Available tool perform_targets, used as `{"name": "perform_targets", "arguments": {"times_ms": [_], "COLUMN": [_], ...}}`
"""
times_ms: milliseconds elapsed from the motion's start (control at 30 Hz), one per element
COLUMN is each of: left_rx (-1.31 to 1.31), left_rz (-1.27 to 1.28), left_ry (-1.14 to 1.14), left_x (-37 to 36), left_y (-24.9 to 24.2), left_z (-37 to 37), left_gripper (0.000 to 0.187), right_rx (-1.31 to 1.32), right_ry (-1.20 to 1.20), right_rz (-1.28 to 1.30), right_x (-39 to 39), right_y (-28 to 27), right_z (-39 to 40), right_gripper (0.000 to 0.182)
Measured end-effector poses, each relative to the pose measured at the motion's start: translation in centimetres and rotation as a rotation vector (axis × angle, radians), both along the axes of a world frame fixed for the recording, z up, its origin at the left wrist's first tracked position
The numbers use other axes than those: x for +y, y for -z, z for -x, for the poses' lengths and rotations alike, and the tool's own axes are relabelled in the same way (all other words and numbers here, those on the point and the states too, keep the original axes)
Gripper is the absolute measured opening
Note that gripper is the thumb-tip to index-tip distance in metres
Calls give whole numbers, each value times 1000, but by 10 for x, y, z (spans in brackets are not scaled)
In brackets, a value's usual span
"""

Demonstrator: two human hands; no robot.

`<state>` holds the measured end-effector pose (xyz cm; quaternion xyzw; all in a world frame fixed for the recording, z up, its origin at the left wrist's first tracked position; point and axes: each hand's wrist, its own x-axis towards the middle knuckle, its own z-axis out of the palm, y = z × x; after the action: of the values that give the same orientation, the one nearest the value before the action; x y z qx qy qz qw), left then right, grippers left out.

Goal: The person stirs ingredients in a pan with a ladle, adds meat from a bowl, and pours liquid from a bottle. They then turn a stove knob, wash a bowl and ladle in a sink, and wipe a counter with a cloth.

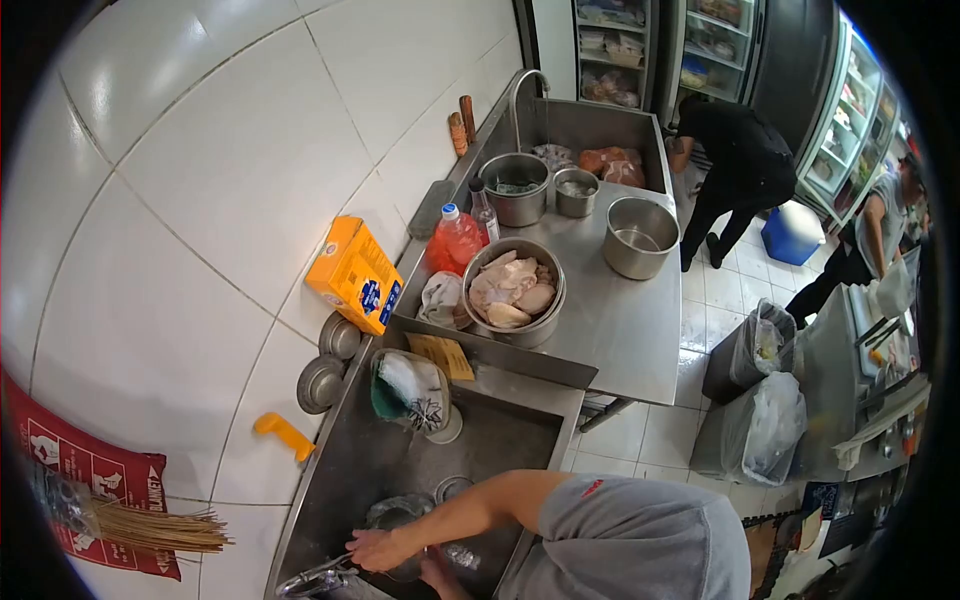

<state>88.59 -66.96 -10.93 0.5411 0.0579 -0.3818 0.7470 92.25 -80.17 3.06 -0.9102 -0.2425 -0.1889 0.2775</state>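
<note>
My right hand (376, 550) reaches across the sink (500, 450), its fingers closed at the end of the metal faucet (312, 578). My left hand (438, 572) is lower in the basin, partly hidden behind my right forearm, so its fingers cannot be made out. Beneath my right hand is a round, shiny vessel (398, 510), partly covered by my arm. Close to my left hand, a glinting patch of water or clear plastic (461, 556) shows on the basin floor. A small round metal piece (453, 488) lies beyond my forearm.
A container with a white cloth (408, 385) stands at the sink's far corner. On the steel counter (640, 340) are a pot of raw chicken (515, 288), an empty pot (640, 237) and a red bottle (455, 240). A yellow box (355, 273) stands along the wall. Two people work beyond.
</note>
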Motion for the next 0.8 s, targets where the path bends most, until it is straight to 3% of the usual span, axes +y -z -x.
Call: {"name": "perform_targets", "arguments": {"times_ms": [33,100,133,200,300,333,367,433,500,600,667,733,800], "left_rx": [0,-951,-952,-680,-683,-923,-924,-1168,-1285,-1221,-1191,-1128,-979], "left_rz": [-2,-599,-608,-15,-240,-430,-430,-937,-910,-1028,-574,-548,-473], "left_ry": [-1,-115,-124,-314,-235,-220,-233,41,63,292,109,123,107], "left_x": [2,10,10,-13,-17,-17,-22,-30,-41,-66,-77,-80,-73], "left_y": [-1,-9,-17,-61,-83,-85,-104,-164,-183,-193,-178,-191,-181], "left_z": [1,4,0,-7,-36,-40,-37,-25,-23,-27,-35,-31,-39], "left_gripper": [37,31,31,24,23,22,22,20,20,21,21,21,19], "right_rx": [-8,108,225,323,467,334,195,199,794,994,1032,1093,1110], "right_ry": [91,129,167,154,204,243,273,430,505,546,466,291,343], "right_rz": [155,218,281,240,119,-138,-387,-609,-769,-829,-861,-807,-907], "right_x": [-2,-12,-13,-14,-36,-51,-65,-84,-105,-97,-95,-94,-96], "right_y": [-2,-18,-27,-21,-24,-17,-6,71,75,78,69,67,66], "right_z": [4,24,30,29,34,39,42,41,78,108,110,105,105], "right_gripper": [22,18,14,14,20,22,24,34,25,28,28,25,24]}}
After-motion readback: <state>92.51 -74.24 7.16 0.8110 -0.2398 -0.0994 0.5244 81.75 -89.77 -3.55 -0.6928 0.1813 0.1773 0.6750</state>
